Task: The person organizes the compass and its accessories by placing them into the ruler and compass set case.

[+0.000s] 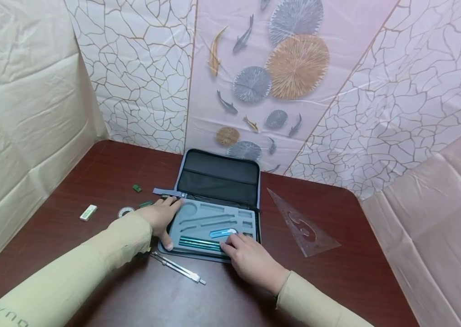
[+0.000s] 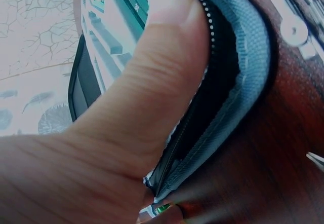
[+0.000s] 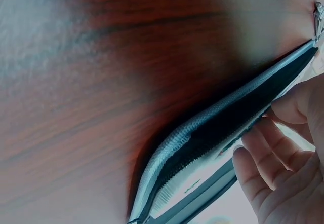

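Note:
A grey-blue zip case (image 1: 222,177) lies unfolded on the table, its dark lid raised at the back. Its grey moulded tray (image 1: 210,211) has several shaped recesses. Several dark green pencils (image 1: 199,244) lie along the tray's front, below a blue-and-white utility knife (image 1: 223,233). My left hand (image 1: 164,217) rests on the case's left edge with fingers spread; in the left wrist view the thumb (image 2: 162,57) lies over the zip rim. My right hand (image 1: 250,259) touches the pencils' right end, fingers slightly bent; the exact fingertip contact is hidden.
A metal compass (image 1: 179,268) lies in front of the case. To the right is a clear set square (image 1: 304,227). On the left are a white eraser (image 1: 88,212), a round white item (image 1: 126,211) and a small green item (image 1: 137,188). Patterned cloth walls surround the table.

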A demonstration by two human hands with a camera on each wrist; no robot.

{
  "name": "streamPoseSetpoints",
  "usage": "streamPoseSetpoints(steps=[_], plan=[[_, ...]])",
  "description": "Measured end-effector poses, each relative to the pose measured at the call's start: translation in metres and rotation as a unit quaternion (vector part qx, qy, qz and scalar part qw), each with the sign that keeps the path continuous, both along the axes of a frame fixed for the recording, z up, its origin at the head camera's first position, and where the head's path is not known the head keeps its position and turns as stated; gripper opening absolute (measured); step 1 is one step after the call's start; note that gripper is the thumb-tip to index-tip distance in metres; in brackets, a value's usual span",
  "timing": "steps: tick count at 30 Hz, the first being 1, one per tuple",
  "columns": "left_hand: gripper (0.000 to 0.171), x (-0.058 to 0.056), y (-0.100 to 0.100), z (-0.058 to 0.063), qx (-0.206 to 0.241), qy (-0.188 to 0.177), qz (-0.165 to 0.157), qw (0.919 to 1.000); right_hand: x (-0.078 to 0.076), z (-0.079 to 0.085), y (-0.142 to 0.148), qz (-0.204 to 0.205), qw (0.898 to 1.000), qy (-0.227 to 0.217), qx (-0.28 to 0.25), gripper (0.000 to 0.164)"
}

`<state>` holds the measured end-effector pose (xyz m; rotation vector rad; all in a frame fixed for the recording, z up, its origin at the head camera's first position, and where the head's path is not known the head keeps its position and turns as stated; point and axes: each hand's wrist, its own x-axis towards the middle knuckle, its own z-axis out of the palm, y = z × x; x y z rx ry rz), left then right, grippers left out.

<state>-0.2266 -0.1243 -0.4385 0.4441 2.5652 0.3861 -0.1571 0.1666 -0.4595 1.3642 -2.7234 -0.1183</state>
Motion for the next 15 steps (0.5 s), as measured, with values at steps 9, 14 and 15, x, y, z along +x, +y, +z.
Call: streamPoseSetpoints(steps=[9, 14, 15], plan=[[0.131, 0.001, 0.000, -0.001, 0.003, 0.001, 0.003, 1.0000, 0.000, -0.004, 0.001, -0.003, 1.000, -0.009, -0.005, 0.035], [0.130, 0.000, -0.001, -0.001, 0.002, 0.006, 0.000, 1.0000, -0.006, 0.004, 0.009, -0.001, 0.999, -0.007, -0.050, 0.033], [0.130, 0.000, -0.001, -0.001, 0.001, 0.007, -0.001, 1.0000, -0.009, 0.006, 0.012, -0.001, 0.998, -0.003, -0.065, 0.033]])
